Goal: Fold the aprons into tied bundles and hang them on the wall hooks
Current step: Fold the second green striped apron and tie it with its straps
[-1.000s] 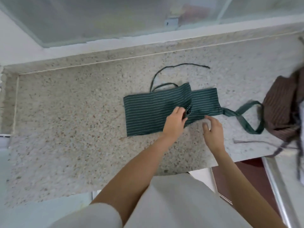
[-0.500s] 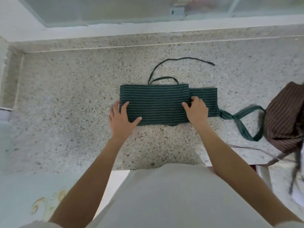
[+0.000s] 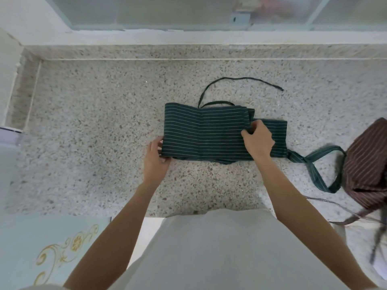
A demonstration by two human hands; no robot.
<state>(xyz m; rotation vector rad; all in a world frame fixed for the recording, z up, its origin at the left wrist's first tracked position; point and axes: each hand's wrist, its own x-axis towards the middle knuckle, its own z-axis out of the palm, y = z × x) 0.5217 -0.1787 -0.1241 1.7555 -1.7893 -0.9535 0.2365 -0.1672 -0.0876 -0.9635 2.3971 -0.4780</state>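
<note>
Left hand [image 3: 156, 159] grips the near left corner of the green apron [image 3: 201, 132], thumb on top of the cloth and the fingers tucked under its edge, so the fingertips are hidden. Right hand [image 3: 258, 141] rests on the right part of the folded cloth with its fingers curled and pinching a fold of fabric; the fold's inner layers are covered by the hand and cannot be made out.

That apron lies folded into a long flat rectangle in the middle of the counter [image 3: 94, 132], dark green woven cloth with thin pale stripes running along its length. A narrower layer sticks out at the right end. One thin dark tie [image 3: 240, 79] curls in an arc beyond the far edge, and a wider striped strap [image 3: 318, 164] loops off the right end toward a brown striped apron [image 3: 368, 164], a crumpled heap cut off by the right edge of the view. Its cords trail down at lower right, blurred.

Speckled stone in beige and grey makes up the counter, with a raised lip along the back. Behind it runs a frosted glass window [image 3: 167, 11]; what lies behind the glass is too hazy to tell. A pale panel with a gold floral scroll [image 3: 69, 248] shows at lower left, partly hidden by the forearm.
</note>
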